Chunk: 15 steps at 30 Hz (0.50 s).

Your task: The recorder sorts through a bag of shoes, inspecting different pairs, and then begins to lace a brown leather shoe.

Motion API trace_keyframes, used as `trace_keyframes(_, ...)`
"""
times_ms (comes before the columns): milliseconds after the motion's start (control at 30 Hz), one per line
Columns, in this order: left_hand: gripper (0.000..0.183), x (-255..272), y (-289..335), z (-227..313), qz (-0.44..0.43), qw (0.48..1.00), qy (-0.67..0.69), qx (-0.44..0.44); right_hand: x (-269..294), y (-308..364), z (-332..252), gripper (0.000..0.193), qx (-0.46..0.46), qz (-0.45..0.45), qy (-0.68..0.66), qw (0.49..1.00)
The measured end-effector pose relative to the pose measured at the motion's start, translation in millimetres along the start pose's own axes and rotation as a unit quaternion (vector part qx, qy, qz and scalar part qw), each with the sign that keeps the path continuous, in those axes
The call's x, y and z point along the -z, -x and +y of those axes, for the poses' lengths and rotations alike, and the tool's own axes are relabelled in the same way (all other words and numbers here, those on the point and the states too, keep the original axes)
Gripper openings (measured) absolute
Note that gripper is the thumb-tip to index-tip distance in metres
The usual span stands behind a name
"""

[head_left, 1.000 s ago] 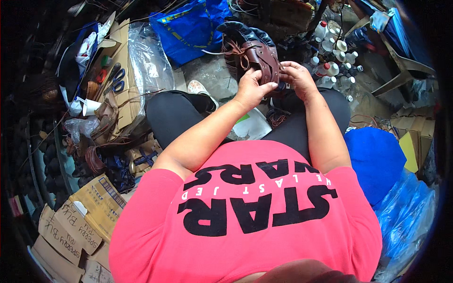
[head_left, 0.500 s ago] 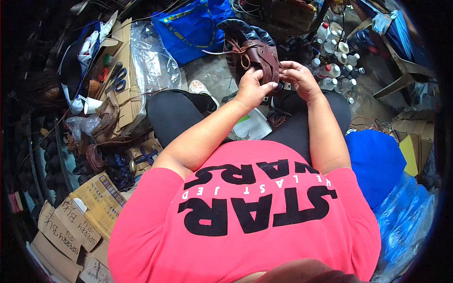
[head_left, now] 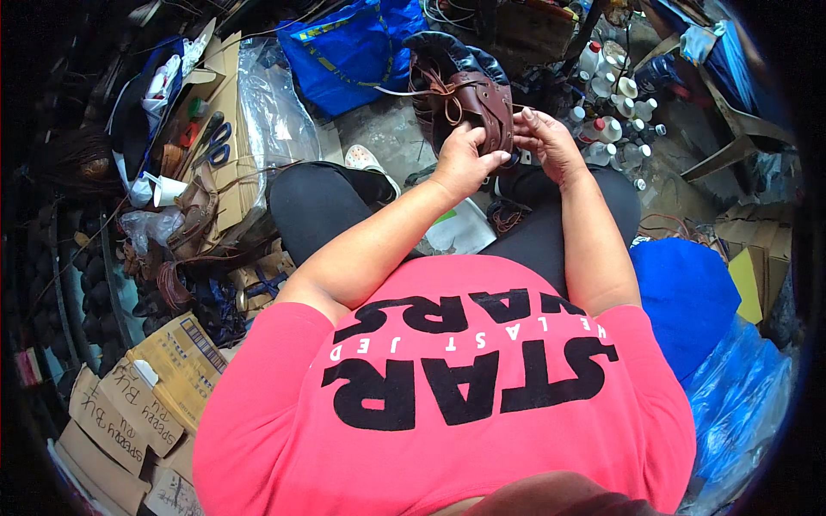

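Both hands work a brown leather piece above the lap.

The left hand (head_left: 462, 161) clamps its fingers on the brown leather piece (head_left: 475, 101), while the right hand (head_left: 547, 139) pinches its right edge; a blue bag (head_left: 348, 50) and white bottles (head_left: 613, 129) lie beyond.

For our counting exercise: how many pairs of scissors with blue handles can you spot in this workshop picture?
1. The blue-handled scissors lie on the cardboard at the person's left, beside the clear plastic sheet. More could be buried in the clutter.
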<state>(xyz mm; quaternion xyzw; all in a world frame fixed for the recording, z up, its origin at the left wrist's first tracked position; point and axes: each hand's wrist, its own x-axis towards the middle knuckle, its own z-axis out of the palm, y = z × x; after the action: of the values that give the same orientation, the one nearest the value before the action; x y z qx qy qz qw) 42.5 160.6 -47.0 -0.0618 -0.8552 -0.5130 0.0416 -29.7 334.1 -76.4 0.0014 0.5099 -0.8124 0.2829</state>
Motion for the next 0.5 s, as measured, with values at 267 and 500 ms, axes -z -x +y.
trace_keyframes(267, 0.03, -2.5, 0.8, 2.2, -0.018, 0.999, -0.031, 0.013, -0.2, 0.9, -3.0, 0.041, -0.021, 0.032, 0.004, 0.999)
trace_keyframes(500, 0.031, -5.7, 2.3, 10.2, -0.029, 0.998, -0.053, -0.001, 4.9, 2.9, -3.1, 0.042, -0.054, 0.067, -0.001, 0.996)
